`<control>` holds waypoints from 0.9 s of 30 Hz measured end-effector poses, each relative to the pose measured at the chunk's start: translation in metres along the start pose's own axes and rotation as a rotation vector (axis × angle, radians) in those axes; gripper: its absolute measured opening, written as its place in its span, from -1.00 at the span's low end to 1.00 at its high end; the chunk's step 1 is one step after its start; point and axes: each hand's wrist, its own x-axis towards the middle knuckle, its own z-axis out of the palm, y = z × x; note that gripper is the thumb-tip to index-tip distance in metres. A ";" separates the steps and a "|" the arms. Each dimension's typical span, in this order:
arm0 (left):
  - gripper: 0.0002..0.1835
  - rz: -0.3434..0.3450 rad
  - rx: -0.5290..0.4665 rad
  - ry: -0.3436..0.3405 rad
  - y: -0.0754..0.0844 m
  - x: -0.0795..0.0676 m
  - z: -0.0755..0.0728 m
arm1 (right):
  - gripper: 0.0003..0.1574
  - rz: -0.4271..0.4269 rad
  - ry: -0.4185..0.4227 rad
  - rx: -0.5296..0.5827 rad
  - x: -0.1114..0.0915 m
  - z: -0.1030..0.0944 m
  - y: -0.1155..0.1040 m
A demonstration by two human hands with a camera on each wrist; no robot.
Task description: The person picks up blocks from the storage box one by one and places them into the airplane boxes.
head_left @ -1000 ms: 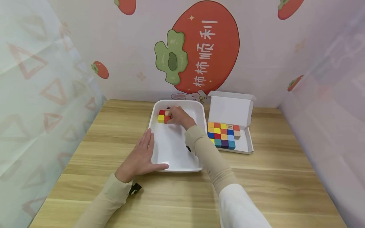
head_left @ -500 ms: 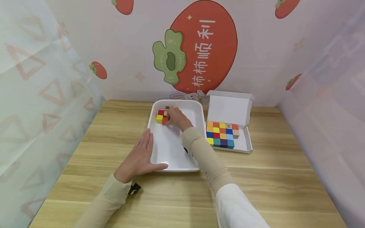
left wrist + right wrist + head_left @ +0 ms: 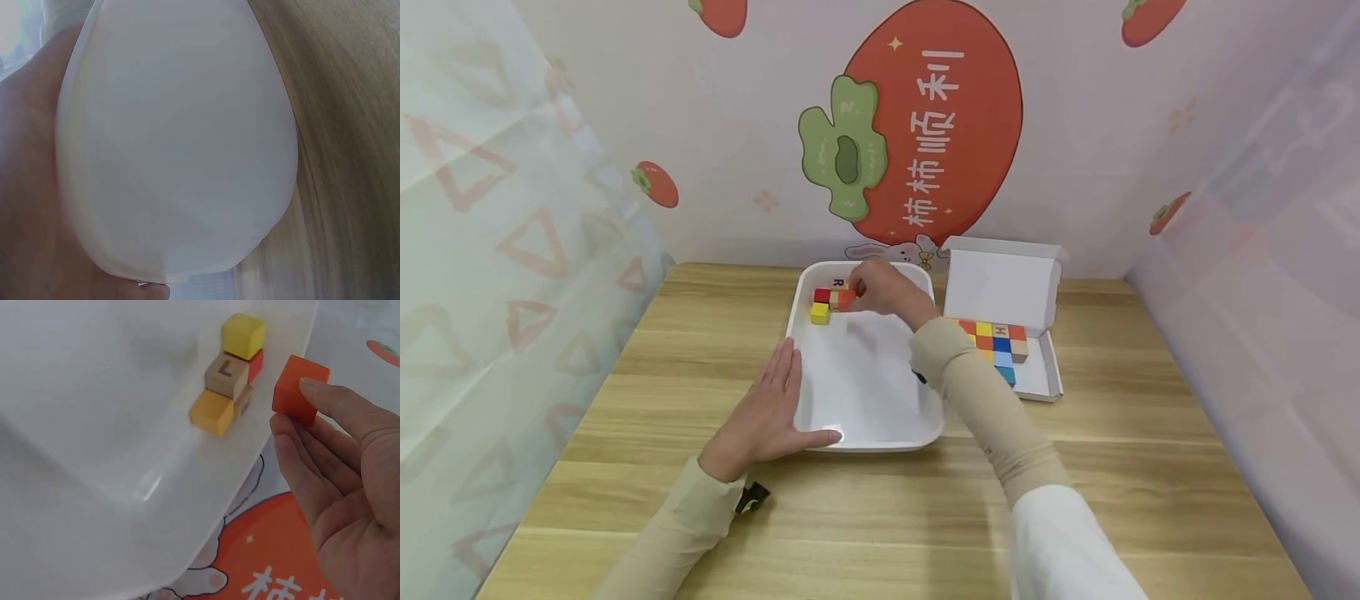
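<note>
A wood-grain table (image 3: 880, 525) stands against a pale wall hanging (image 3: 730, 142) printed with a big red persimmon (image 3: 970, 133) and white characters; patterned sheets close in both sides. On the table sits a white tray (image 3: 865, 392), and just right of the tray lies a white box (image 3: 1000, 287), lid raised, with rows of colourful cubes (image 3: 1002, 344) inside. The person's left hand (image 3: 767, 408) rests against the tray's left edge, fingers straight, thumb spread across its near rim. The right arm reaches over the tray's right side, and the right hand (image 3: 883, 287) pinches an orange-red cube (image 3: 299, 387) between thumb and fingers — over the tray's far-left part, by a small cluster of blocks. From the head, a red cube (image 3: 822, 295) and a yellow cube (image 3: 819, 313) show there. The right wrist view adds what the head view lacks: an L on a wooden cube (image 3: 227, 376), a golden-orange cube (image 3: 212, 412) beside it, and the held cube's clear gap from them. The left wrist view shows mostly blank tray — plus part of the hand and the table.
</note>
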 end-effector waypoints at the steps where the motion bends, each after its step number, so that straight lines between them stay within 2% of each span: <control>1: 0.52 0.001 0.001 0.002 0.000 0.000 -0.001 | -0.68 -0.005 -0.002 -0.009 -0.006 -0.006 0.000; 5: 0.52 -0.009 -0.008 -0.005 0.002 -0.002 -0.003 | -0.66 -0.010 -0.012 -0.029 -0.032 -0.023 0.005; 10: 0.51 -0.012 -0.017 -0.001 0.002 -0.002 -0.002 | -0.66 -0.013 0.008 -0.034 -0.072 -0.038 0.029; 16: 0.52 0.007 -0.007 -0.003 0.002 -0.002 0.000 | -0.62 0.066 0.049 -0.007 -0.133 -0.059 0.070; 20: 0.52 0.000 -0.018 -0.013 0.002 -0.003 -0.002 | -0.64 0.111 0.093 -0.039 -0.170 -0.073 0.099; 27: 0.51 0.008 -0.016 -0.003 0.001 -0.002 0.000 | -0.62 0.213 0.094 -0.080 -0.217 -0.084 0.134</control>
